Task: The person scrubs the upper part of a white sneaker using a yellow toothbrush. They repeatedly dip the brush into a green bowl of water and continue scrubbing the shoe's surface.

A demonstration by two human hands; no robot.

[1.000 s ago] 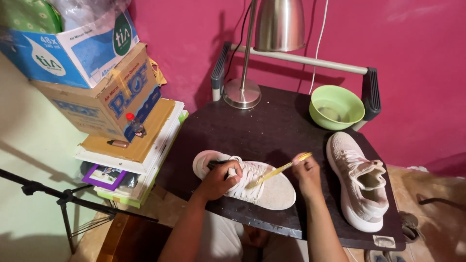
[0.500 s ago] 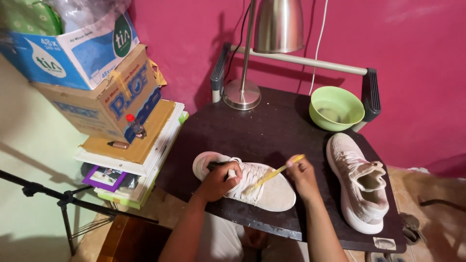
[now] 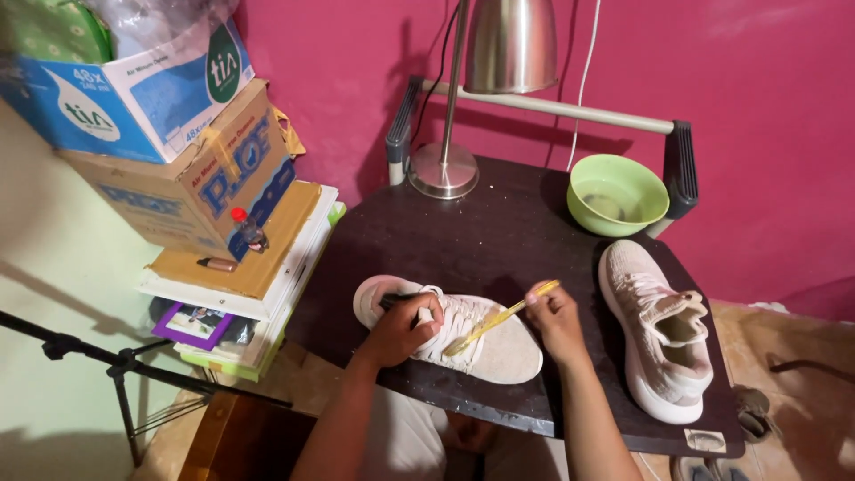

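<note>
Left hand (image 3: 403, 326) clamps the pale sneaker (image 3: 463, 334) at the tabletop's (image 3: 499, 232) near edge — right hand (image 3: 554, 313) pinches a yellow toothbrush (image 3: 499, 318) on its laces. Loose grip there, and the shoe could slide off.

A green bowl (image 3: 619, 194) and metal lamp (image 3: 463, 98) are seen beyond the fingers; stacked boxes (image 3: 178, 160) stand leftward.

Two bare forearms entered from six o'clock, sleeveless to the frame edge; the left hand (image 3: 401, 328) and right hand (image 3: 554, 319) wore no gloves, rings or watch. Pale shorts covered the lap.
</note>
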